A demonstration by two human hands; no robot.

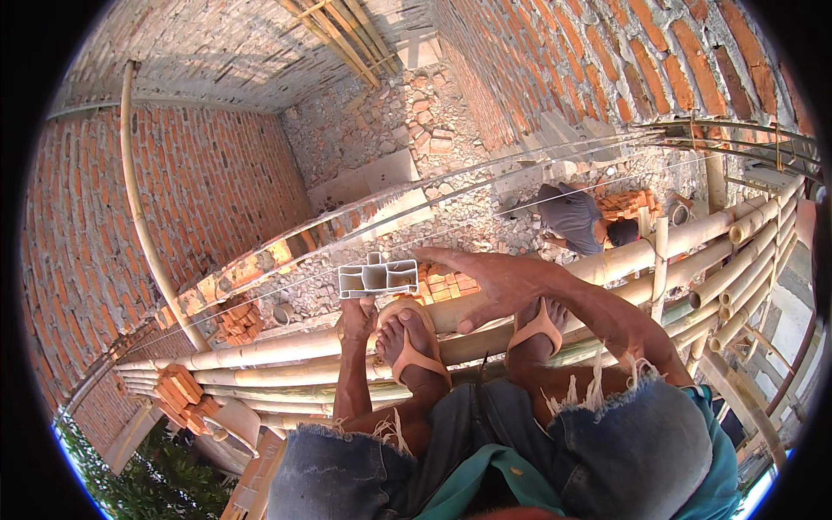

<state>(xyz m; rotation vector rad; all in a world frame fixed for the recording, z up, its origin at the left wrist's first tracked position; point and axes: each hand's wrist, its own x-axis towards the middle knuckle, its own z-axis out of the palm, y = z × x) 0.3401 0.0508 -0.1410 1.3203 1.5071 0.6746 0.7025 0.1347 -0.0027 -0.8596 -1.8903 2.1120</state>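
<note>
A white hollow profile [378, 278] with several open chambers points its end up at me, just above the bamboo poles. My left hand [357, 317] is closed around it from below; its lower part is hidden. To the right, my right hand [485, 279] reaches over with its fingers stretched out and thumb apart. Those fingertips come close to the upper right corner of the profile, and nothing shows in the hand. A thin pale string [468, 219] runs across beyond both hands.
My sandalled feet [410, 342] stand on bamboo poles [277, 354]. Stacked bricks [180, 390] and a bucket [234, 426] sit at the left. A person [572, 217] bends over on the rubble ground below, near bricks [626, 204]. Brick walls [165, 173] rise beyond; an upright bamboo pole [139, 204] stands left.
</note>
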